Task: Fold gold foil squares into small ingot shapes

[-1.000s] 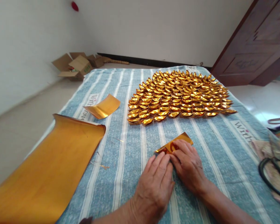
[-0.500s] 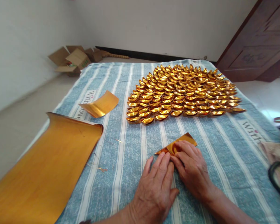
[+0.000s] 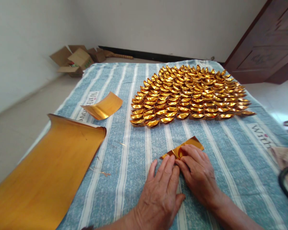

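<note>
A piece of gold foil paper, partly folded, lies on the striped cloth in front of me. My left hand is laid flat with its fingers stretched out, the fingertips pressing on the paper's near left edge. Closed at the fingers, my right hand grips the same paper at its middle, where it bends up in a small curl. The fingertips of both hands meet at the near edge, and they hide part of the fold. Beyond them stand many folded gold paper ingots in close rows.
A stack of large gold foil sheets lies at the left, with a loose curled gold piece behind it. Black-handled scissors, partly cut off, are at the right edge. Cardboard boxes stand on the floor beyond the striped cloth.
Both hands stay on the gold foil paper in nearly the same pose. The view has shifted very slightly; nothing else has visibly moved.
</note>
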Motion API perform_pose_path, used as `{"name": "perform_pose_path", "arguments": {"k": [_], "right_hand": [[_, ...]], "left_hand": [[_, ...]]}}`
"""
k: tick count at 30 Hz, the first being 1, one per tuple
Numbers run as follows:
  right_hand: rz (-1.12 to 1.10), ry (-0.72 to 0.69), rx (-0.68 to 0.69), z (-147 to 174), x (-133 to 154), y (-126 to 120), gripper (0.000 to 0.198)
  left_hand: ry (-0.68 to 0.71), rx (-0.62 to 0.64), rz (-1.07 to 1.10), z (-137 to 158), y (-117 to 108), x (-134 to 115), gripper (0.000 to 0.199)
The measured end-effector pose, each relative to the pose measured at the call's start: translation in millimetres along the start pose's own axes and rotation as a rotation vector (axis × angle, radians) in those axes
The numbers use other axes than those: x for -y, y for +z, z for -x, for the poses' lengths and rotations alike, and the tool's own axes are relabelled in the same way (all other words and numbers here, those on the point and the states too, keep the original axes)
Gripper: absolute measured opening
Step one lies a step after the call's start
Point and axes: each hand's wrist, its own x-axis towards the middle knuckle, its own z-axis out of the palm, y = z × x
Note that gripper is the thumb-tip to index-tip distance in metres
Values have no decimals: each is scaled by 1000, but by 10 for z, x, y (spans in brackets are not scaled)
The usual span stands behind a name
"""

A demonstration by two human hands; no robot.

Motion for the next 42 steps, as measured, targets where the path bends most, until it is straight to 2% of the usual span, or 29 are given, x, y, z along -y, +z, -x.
{"name": "perform_pose_path", "arguments": {"k": [13, 25, 42], "right_hand": [[34, -8, 0, -10, 17, 16, 31], [96, -39, 1, -16, 32, 28, 27], [106, 8, 11, -14, 21, 73, 28]], "left_hand": [[-20, 48, -59, -22, -16, -20, 47], [-59, 55, -49, -19, -18, -35, 51], [-45, 131, -51, -68, -43, -11, 54]]}}
